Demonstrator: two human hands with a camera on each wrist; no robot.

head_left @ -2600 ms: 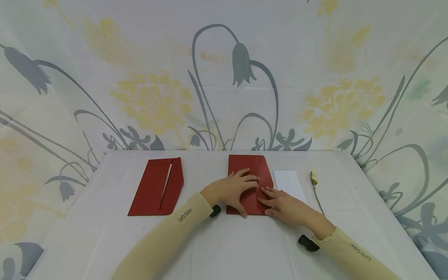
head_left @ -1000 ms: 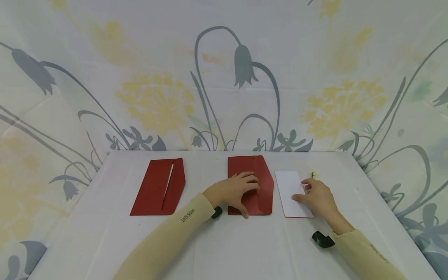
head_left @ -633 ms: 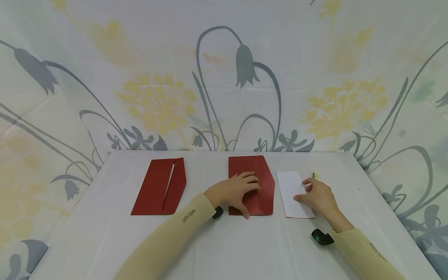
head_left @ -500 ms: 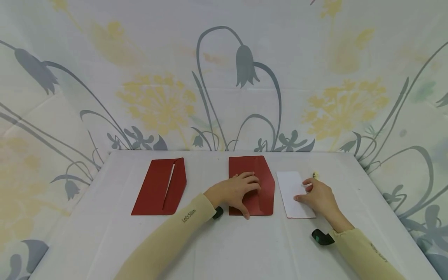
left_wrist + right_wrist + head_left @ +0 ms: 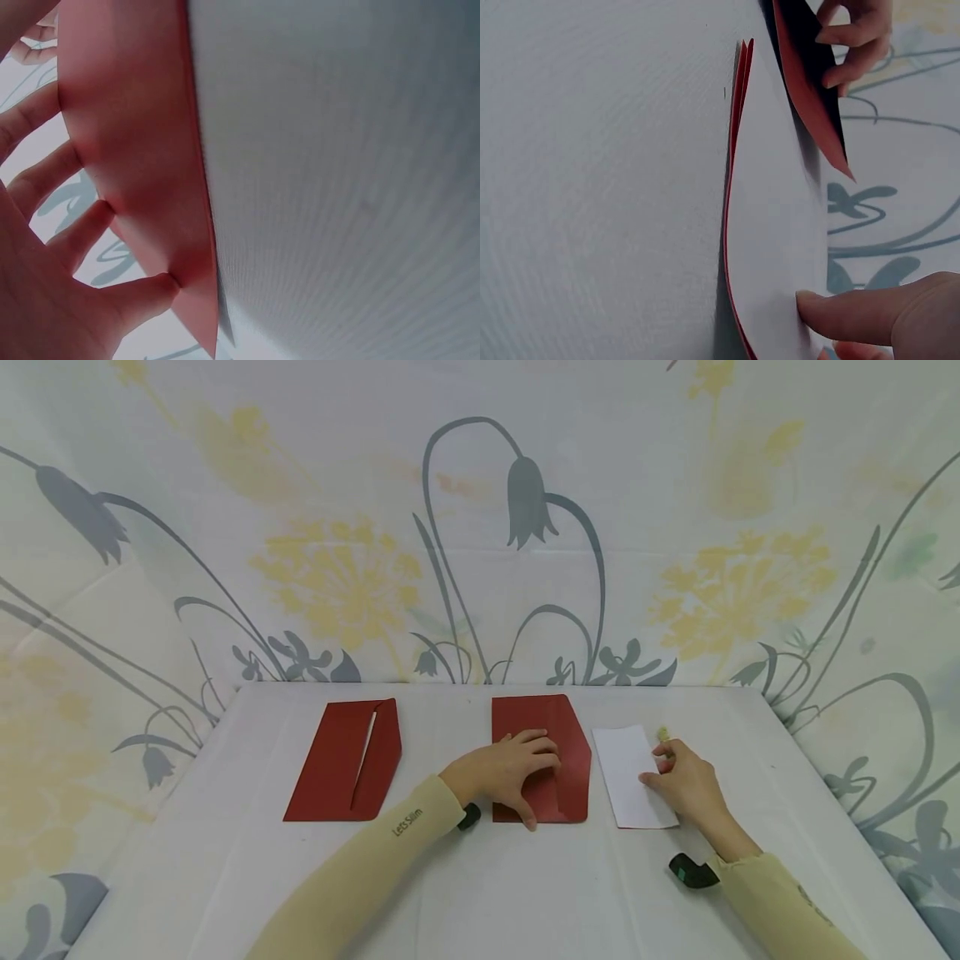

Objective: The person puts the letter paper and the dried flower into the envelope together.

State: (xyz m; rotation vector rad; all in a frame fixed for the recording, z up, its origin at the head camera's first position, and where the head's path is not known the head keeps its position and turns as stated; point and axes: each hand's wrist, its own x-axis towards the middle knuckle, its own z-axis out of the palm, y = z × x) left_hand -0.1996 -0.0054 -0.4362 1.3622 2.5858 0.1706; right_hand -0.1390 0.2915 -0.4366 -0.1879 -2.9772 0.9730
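In the middle of the table lies a red envelope point(image 5: 576, 777), its pointed flap side to the right. My left hand point(image 5: 501, 770) rests on it with fingers spread, and the fingertips point(image 5: 165, 285) touch the paper in the left wrist view. To the right, my right hand point(image 5: 688, 781) pinches the long right edge of a white card point(image 5: 626, 777). In the right wrist view the thumb point(image 5: 832, 315) lies on the card's white face, and thin red layers show along its near edge. A dried yellow flower point(image 5: 663, 733) peeks out beyond my right fingers, its stem hidden.
A second red envelope point(image 5: 324, 772) lies at the left, with a white strip showing through its slit. A white cloth covers the table point(image 5: 480, 893), and a flower-patterned curtain point(image 5: 480, 527) hangs behind it.
My right hand has gone from the middle envelope's flap to the card and pinched its edge. Lately the card has turned slightly, and the flower head has shifted left. My left hand stays put.
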